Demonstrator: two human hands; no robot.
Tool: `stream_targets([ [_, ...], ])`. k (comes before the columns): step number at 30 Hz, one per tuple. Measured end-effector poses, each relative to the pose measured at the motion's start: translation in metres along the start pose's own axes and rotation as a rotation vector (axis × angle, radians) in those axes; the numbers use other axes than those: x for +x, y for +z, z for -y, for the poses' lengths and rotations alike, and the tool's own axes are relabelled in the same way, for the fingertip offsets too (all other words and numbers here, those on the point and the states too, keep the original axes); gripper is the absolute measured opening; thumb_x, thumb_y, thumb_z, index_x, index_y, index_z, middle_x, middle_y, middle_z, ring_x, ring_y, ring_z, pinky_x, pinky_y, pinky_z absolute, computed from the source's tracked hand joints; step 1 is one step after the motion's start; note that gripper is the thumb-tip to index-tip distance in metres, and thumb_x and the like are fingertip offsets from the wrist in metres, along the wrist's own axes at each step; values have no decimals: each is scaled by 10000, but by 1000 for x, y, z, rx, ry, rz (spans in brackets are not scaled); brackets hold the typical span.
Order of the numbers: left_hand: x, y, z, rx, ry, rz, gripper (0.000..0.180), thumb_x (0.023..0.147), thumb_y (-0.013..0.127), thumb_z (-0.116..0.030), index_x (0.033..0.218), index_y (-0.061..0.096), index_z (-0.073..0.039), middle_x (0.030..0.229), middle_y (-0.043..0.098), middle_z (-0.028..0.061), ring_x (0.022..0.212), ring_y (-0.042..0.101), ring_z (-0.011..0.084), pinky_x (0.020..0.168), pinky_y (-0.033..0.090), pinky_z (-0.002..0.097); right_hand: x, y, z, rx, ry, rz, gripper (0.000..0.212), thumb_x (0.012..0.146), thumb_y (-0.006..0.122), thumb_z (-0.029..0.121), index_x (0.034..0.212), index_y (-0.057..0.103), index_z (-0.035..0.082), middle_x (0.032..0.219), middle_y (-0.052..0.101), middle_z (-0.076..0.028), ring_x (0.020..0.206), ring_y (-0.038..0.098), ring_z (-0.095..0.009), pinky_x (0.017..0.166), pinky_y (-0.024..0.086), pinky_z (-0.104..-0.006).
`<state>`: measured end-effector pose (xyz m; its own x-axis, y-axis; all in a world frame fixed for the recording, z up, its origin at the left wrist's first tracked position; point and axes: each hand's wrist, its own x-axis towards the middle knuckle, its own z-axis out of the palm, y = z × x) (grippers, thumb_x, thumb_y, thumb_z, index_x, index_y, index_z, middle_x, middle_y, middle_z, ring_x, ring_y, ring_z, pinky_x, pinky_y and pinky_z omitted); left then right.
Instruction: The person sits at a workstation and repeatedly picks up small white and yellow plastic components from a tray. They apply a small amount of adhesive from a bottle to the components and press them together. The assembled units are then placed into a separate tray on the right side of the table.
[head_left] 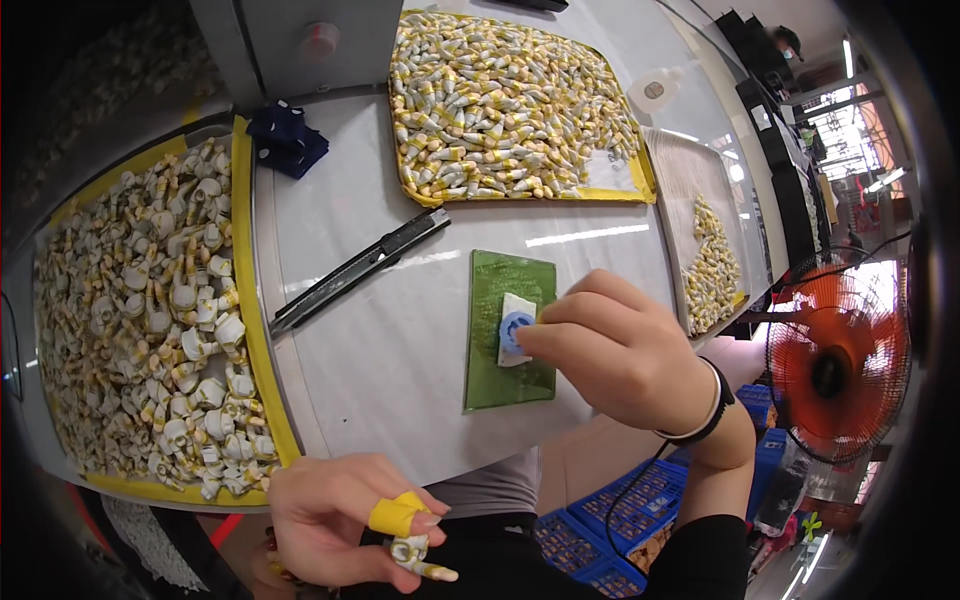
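Observation:
At the lower edge, my left hand (335, 515) pinches a small white-and-yellow moulded piece (410, 550) between thumb and fingers; its thin, pale tip points right. Yellow tape (395, 515) wraps one finger of that hand. My right hand (630, 355), with a dark band on its wrist, closes its fingertips on a small blue round piece (515, 330). That blue piece is at a white rectangular pad (518, 303), and I cannot tell whether it touches it. Under the pad lies a green rectangular plate (485, 380).
A yellow-edged tray (245, 300) of white pieces stands left. Behind are another tray (645, 180) of cone-like pieces and a smaller tray (680, 160). A black utility knife (365, 265), dark blue cloth (287, 140) and white bottle (655, 90) lie about. An orange fan (835, 370) stands right.

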<state>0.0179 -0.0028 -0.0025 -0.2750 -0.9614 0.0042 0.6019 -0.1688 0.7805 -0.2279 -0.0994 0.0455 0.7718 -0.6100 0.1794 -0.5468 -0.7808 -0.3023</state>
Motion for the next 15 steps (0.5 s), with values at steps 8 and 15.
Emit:
stream_targets([
  [8, 9, -7, 8, 237, 222, 247, 405, 710, 768, -6, 1090, 631, 13, 909, 697, 89, 798, 661, 198, 822, 517, 384, -5, -2, 45, 592, 3, -307, 225, 680, 680, -76, 900, 678, -31, 781, 624, -104, 645, 600, -218, 567, 492, -280],
  [15, 7, 1, 5, 500, 285, 185, 379, 703, 798, -97, 1046, 659, -14, 913, 690, 58, 799, 636, 193, 793, 548, 355, -9, 13, 59, 629, 56, -330, 205, 632, 779, -10, 805, 693, 59, 760, 674, -61, 618, 629, -186, 547, 514, -258],
])
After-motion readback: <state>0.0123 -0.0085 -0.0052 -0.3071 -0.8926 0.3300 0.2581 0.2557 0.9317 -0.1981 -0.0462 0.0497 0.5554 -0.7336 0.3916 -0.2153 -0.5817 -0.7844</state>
